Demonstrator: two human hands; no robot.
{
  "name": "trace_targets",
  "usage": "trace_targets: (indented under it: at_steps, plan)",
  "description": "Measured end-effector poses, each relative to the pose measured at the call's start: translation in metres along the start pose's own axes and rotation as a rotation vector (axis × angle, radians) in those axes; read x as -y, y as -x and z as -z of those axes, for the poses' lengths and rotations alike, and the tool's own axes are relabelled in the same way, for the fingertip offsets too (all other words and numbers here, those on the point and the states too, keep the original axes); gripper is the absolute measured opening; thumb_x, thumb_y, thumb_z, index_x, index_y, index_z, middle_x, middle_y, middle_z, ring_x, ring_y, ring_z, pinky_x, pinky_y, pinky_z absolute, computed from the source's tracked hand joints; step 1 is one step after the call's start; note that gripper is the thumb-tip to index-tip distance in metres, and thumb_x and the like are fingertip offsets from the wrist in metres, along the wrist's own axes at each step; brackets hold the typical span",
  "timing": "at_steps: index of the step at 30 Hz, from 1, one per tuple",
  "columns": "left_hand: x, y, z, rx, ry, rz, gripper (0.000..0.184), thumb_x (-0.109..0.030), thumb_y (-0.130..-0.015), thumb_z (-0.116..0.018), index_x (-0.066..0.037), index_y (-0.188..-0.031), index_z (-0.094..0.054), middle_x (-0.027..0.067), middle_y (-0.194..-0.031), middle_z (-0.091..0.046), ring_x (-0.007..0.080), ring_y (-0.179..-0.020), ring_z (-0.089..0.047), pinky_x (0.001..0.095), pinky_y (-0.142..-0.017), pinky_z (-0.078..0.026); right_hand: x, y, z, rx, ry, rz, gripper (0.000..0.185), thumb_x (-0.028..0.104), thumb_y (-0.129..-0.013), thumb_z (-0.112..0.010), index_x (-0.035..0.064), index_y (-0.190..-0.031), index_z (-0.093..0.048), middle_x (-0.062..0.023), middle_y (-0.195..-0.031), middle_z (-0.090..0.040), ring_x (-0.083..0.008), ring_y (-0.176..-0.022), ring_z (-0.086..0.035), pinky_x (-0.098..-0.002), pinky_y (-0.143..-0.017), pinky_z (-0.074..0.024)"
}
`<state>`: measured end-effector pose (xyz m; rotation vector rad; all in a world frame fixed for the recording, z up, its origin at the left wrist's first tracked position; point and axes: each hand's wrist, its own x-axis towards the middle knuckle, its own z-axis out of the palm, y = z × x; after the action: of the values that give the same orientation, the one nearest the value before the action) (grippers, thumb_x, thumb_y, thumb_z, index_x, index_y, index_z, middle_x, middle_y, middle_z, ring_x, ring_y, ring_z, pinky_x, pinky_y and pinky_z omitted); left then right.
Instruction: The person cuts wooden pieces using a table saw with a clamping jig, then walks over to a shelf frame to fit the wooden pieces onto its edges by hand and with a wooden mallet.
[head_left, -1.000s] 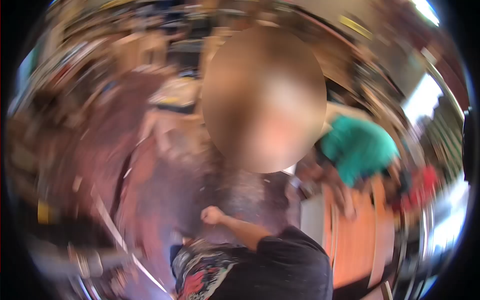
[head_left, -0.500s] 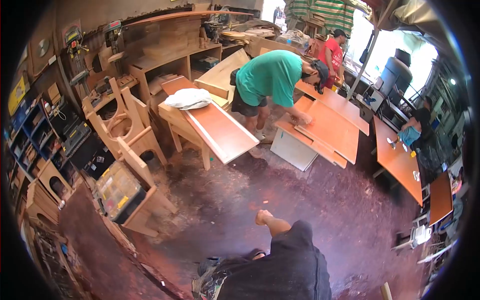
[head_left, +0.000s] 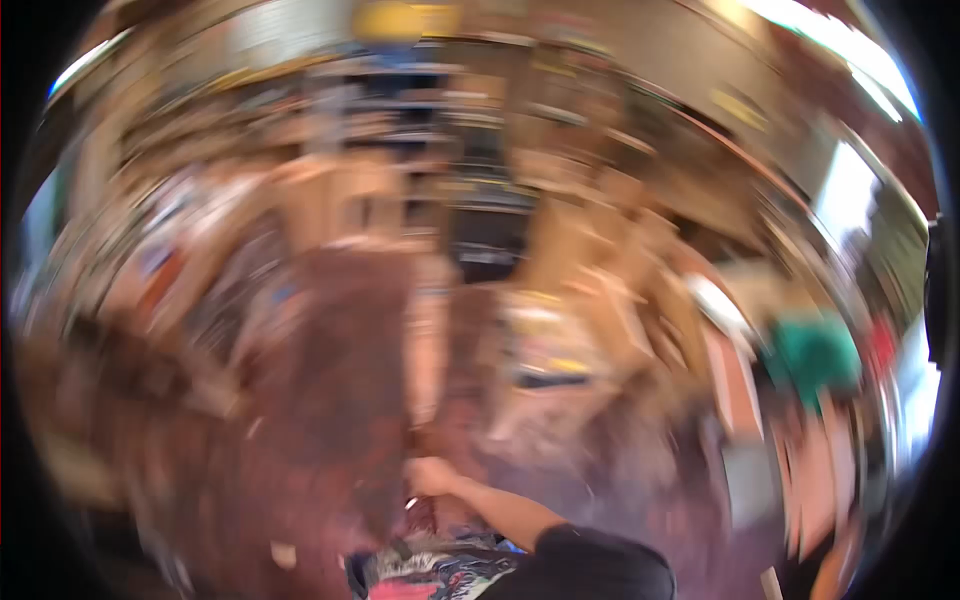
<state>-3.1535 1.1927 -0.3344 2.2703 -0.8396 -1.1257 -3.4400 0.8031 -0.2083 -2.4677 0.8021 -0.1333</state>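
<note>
My right hand [head_left: 432, 477] reaches forward low in the middle of the view, its arm coming from a black sleeve [head_left: 605, 565]. Motion blur smears the fingers, so whether they grip anything is unclear. Just beyond the hand is the near end of a long, pale wooden strip [head_left: 425, 350], beside a dark reddish-brown panel-like surface [head_left: 350, 350]. I cannot tell whether the hand touches either. My left hand does not show.
A see-through-lidded organizer case [head_left: 545, 345] stands to the right among wooden frames [head_left: 610, 310]. Shelves [head_left: 385, 110] line the back. At far right, a person in a green shirt [head_left: 815, 355] is near orange-brown boards [head_left: 815, 470]. A small pale shape [head_left: 284, 555] lies lower left.
My view has swung sharply left, so the shelves and organizer case are now central and the green-shirted person is far right. My right hand appears further left in view.
</note>
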Motion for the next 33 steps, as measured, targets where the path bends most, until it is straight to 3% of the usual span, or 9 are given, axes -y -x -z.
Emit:
trace_targets:
  at_steps: [1,3,4,8,14,21,23,25,33]
  plan:
    - [0.046,0.006,0.022,-0.067,-0.117,-0.135,0.023,-0.023,-0.089,-0.068,-0.005,-0.102,-0.074,0.0076,-0.087,-0.072,0.0200,-0.080,-0.067,0.0359,-0.068,-0.053,0.013,-0.017,-0.033,0.345,0.135,-0.063,0.022,0.026,-0.087,-0.058,0.0100,-0.091,-0.072,-0.0160,-0.090,-0.070,-0.0362,-0.082,-0.069,-0.0503,-0.070,-0.0558]
    - [0.108,0.007,0.060,-0.350,-0.296,-0.440,0.023,-0.023,-0.089,-0.067,-0.005,-0.103,-0.074,0.0076,-0.088,-0.072,0.0205,-0.081,-0.067,0.0364,-0.069,-0.054,0.043,-0.029,-0.042,0.109,0.090,0.201,0.028,0.025,-0.091,-0.051,0.0059,-0.088,-0.072,-0.0215,-0.096,-0.071,-0.0397,-0.086,-0.069,-0.0516,-0.076,-0.0549]
    - [0.114,-0.004,0.077,-0.191,0.351,0.109,0.039,-0.031,-0.086,-0.069,-0.009,-0.118,-0.073,0.0133,-0.119,-0.072,0.0327,-0.110,-0.068,0.0398,-0.094,-0.052,0.024,-0.049,-0.084,0.206,0.129,-0.025,0.032,0.028,-0.092,-0.049,0.0050,-0.089,-0.072,-0.0242,-0.098,-0.071,-0.0431,-0.090,-0.069,-0.0522,-0.079,-0.0543]
    - [0.021,-0.012,0.243,-0.433,0.836,0.355,0.036,-0.024,-0.085,-0.078,-0.003,-0.114,-0.073,0.0129,-0.101,-0.074,0.0241,-0.088,-0.071,0.0356,-0.074,-0.056,0.058,-0.138,-0.134,0.440,0.129,-0.326,0.025,0.026,-0.082,-0.063,0.0067,-0.092,-0.075,-0.0227,-0.099,-0.072,-0.0399,-0.097,-0.070,-0.0447,-0.088,-0.0557]
    - [0.049,-0.146,0.474,-0.630,1.200,0.251,0.045,-0.014,-0.085,-0.080,0.001,-0.124,-0.065,0.0078,-0.095,-0.072,0.0155,-0.078,-0.068,0.0293,-0.064,-0.054,0.268,-0.374,-0.146,0.414,0.113,-0.014,0.022,0.021,-0.084,-0.063,0.0027,-0.092,-0.071,-0.0249,-0.086,-0.071,-0.0407,-0.088,-0.071,-0.0480,-0.082,-0.0556]
    - [0.186,-0.240,0.692,-1.056,0.933,0.322,0.046,-0.013,-0.084,-0.079,0.008,-0.122,-0.065,0.0162,-0.102,-0.074,0.0209,-0.090,-0.070,0.0312,-0.085,-0.055,0.547,-0.702,-0.190,0.420,-0.242,0.510,0.016,0.014,-0.083,-0.062,0.0025,-0.092,-0.068,-0.0228,-0.087,-0.066,-0.0421,-0.085,-0.065,-0.0483,-0.075,-0.0525]
    - [0.187,-0.220,0.721,-1.002,1.058,0.447,0.043,-0.015,-0.082,-0.079,0.009,-0.117,-0.067,0.0148,-0.100,-0.074,0.0194,-0.087,-0.068,0.0332,-0.081,-0.055,0.653,-0.784,-0.182,0.405,-0.283,0.674,0.018,0.014,-0.085,-0.060,0.0026,-0.097,-0.067,-0.0218,-0.091,-0.064,-0.0417,-0.087,-0.064,-0.0480,-0.075,-0.0514]
    - [0.271,-0.221,0.689,-0.859,0.364,0.365,0.028,-0.014,-0.084,-0.072,0.006,-0.104,-0.072,0.0123,-0.095,-0.074,0.0228,-0.086,-0.069,0.0370,-0.080,-0.055,0.750,-0.859,-0.171,0.408,-0.427,0.794,0.013,0.009,-0.086,-0.063,0.0008,-0.096,-0.066,-0.0190,-0.087,-0.064,-0.0370,-0.082,-0.065,-0.0443,-0.073,-0.0518]
    - [0.334,-0.340,0.803,-0.575,0.829,0.792,0.021,-0.018,-0.086,-0.066,0.001,-0.096,-0.069,0.0144,-0.092,-0.071,0.0244,-0.085,-0.068,0.0423,-0.075,-0.053,0.981,-1.159,-0.186,0.229,-0.705,0.719,0.017,0.011,-0.087,-0.072,0.0023,-0.102,-0.069,-0.0106,-0.085,-0.065,-0.0189,-0.072,-0.064,-0.0316,-0.068,-0.0522]
